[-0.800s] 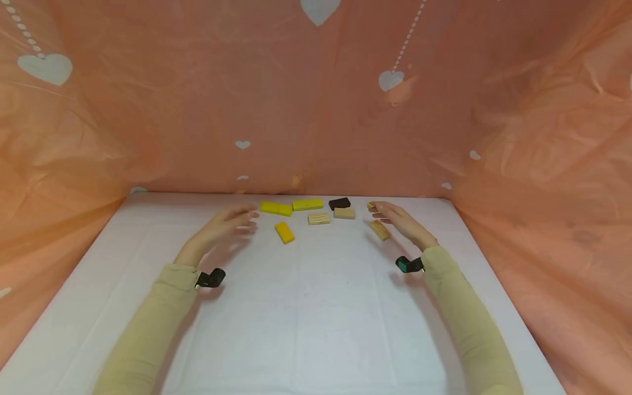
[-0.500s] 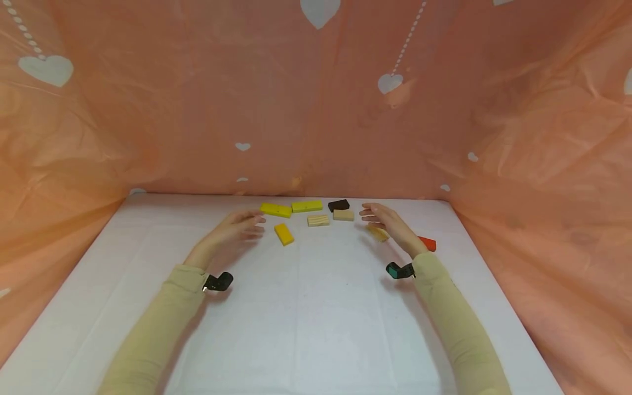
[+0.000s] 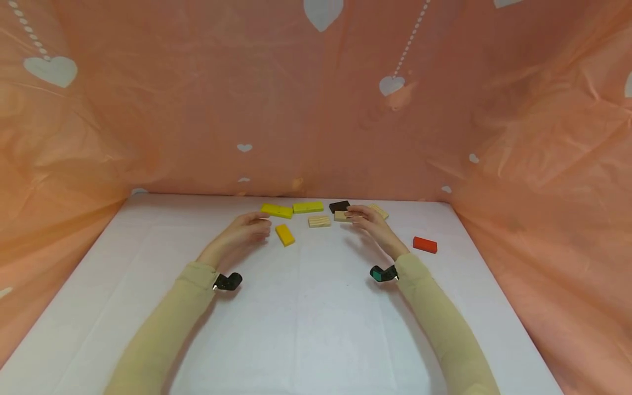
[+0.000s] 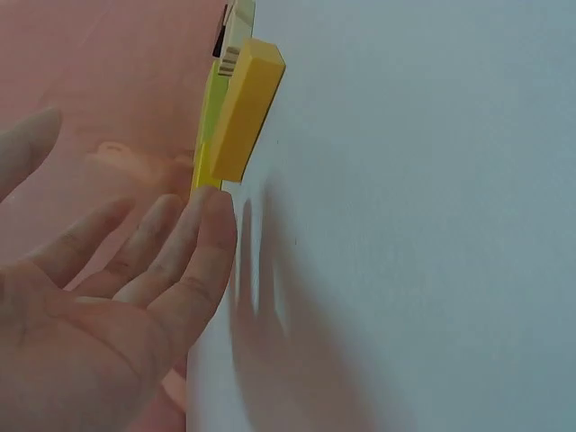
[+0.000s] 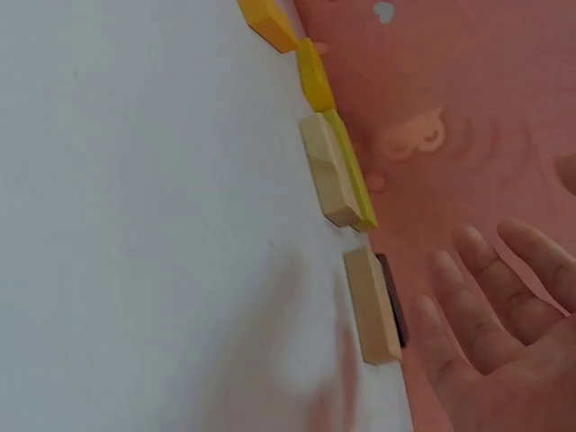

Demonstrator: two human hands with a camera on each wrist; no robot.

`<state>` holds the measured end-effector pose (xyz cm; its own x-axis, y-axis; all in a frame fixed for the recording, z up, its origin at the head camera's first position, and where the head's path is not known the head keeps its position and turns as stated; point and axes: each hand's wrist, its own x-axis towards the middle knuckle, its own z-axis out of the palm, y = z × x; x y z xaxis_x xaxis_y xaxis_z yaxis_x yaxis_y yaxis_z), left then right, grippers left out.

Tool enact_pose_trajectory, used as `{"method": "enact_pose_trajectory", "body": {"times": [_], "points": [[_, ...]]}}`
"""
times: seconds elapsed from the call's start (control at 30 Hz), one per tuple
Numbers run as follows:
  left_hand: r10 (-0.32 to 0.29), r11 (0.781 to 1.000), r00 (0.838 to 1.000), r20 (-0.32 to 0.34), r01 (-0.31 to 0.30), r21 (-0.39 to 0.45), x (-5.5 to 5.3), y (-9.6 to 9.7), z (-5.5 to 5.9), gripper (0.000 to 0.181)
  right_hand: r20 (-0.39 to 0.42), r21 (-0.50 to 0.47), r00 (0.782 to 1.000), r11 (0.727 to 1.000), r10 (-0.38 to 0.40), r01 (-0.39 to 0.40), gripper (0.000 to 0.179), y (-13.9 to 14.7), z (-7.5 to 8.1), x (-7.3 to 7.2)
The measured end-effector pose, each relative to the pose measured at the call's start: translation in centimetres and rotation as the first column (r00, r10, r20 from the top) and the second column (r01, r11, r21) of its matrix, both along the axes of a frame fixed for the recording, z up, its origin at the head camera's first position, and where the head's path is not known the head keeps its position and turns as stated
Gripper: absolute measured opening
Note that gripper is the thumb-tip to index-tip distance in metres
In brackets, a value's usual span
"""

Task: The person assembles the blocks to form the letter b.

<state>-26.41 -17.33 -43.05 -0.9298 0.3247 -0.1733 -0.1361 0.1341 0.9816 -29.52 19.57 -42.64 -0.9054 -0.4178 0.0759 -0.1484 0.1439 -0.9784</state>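
My left hand [image 3: 243, 233] hovers over the table at the left, palm inward, fingers extended and holding nothing. Its fingertips are near a yellow block [image 3: 276, 210] and an orange-yellow block [image 3: 285, 235]. My right hand [image 3: 372, 226] also hovers with relaxed fingers and holds nothing. In the head view its fingertips overlap a plain wooden block [image 5: 372, 306], beside a dark brown block [image 3: 339, 207]. Between the hands lie a lime-yellow block [image 3: 308, 207] and a striped wooden block [image 3: 319, 221]. Another wooden block [image 3: 379, 210] shows partly behind the right hand.
A red block [image 3: 425, 244] lies to the right of the right hand. The white-covered table [image 3: 296, 329] ends at an orange curtain [image 3: 197, 109] with white hearts, which also rises along both sides.
Both hands have moved inward, the left to the right and the right to the left. The red block and a far wooden block have come into view; a nearer wooden one is now hidden.
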Motion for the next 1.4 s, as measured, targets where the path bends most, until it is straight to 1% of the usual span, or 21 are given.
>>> {"method": "enact_pose_trajectory", "body": {"times": [0.07, 0.13, 0.27, 0.37, 0.53, 0.67, 0.83, 1.0, 1.13, 1.27, 1.4], "points": [[0.003, 1.0, 1.0, 0.0, -0.003, 0.006, -0.2, 0.2, -0.2, 0.055, -0.02, 0.027, 1.0, 1.0, 0.015, -0.014, 0.045, -0.4, -0.3, -0.1], [0.007, 1.0, 1.0, 0.003, -0.007, 0.013, -0.4, 0.4, -0.4, 0.057, -0.035, 0.024, 0.999, 0.999, 0.042, -0.041, 0.046, -0.9, -0.6, -0.3], [0.01, 1.0, 1.0, 0.0, -0.01, -0.005, -0.7, 0.6, -0.7, 0.061, -0.06, 0.024, 0.995, 0.997, 0.078, -0.077, 0.049, -1.6, -0.8, -0.7], [0.01, 0.999, 1.0, -0.015, -0.01, -0.036, -0.9, 0.7, -0.7, 0.064, -0.074, 0.043, 0.994, 0.996, 0.08, -0.077, 0.051, -2.0, -1.0, -0.9], [-0.014, 0.995, 0.997, -0.075, 0.007, -0.1, -0.9, 0.9, -0.9, 0.062, -0.097, 0.065, 0.991, 0.995, 0.087, -0.081, 0.054, -2.8, -1.4, -1.4], [-0.052, 0.987, 0.989, -0.14, 0.029, -0.16, -1.1, 1.3, -1.2, 0.065, -0.13, 0.075, 0.985, 0.992, 0.114, -0.105, 0.053, -3.6, -1.6, -1.8], [-0.082, 0.974, 0.981, -0.176, 0.042, -0.221, -1.2, 1.9, -1.4, 0.07, -0.187, 0.118, 0.973, 0.986, 0.137, -0.117, 0.05, -4.8, -1.4, -2.0], [-0.069, 0.965, 0.978, -0.199, 0.014, -0.262, -1.3, 2.6, -1.5, 0.068, -0.24, 0.194, 0.962, 0.977, 0.131, -0.085, 0.048, -5.7, -1.5, -2.3], [-0.041, 0.958, 0.98, -0.197, -0.017, -0.286, -1.3, 3.1, -1.7, 0.066, -0.264, 0.245, 0.957, 0.968, 0.119, -0.053, 0.049, -6.0, -1.9, -2.8], [-0.011, 0.947, 0.982, -0.188, -0.05, -0.318, -1.4, 3.6, -2.0, 0.063, -0.236, 0.27, 0.966, 0.962, 0.111, -0.045, 0.048, -6.4, -2.3, -3.3], [0.016, 0.926, 0.98, -0.196, -0.089, -0.366, -1.5, 4.0, -2.2, 0.062, -0.2, 0.283, 0.974, 0.958, 0.109, -0.049, 0.048, -6.6, -2.4, -3.5]]}}
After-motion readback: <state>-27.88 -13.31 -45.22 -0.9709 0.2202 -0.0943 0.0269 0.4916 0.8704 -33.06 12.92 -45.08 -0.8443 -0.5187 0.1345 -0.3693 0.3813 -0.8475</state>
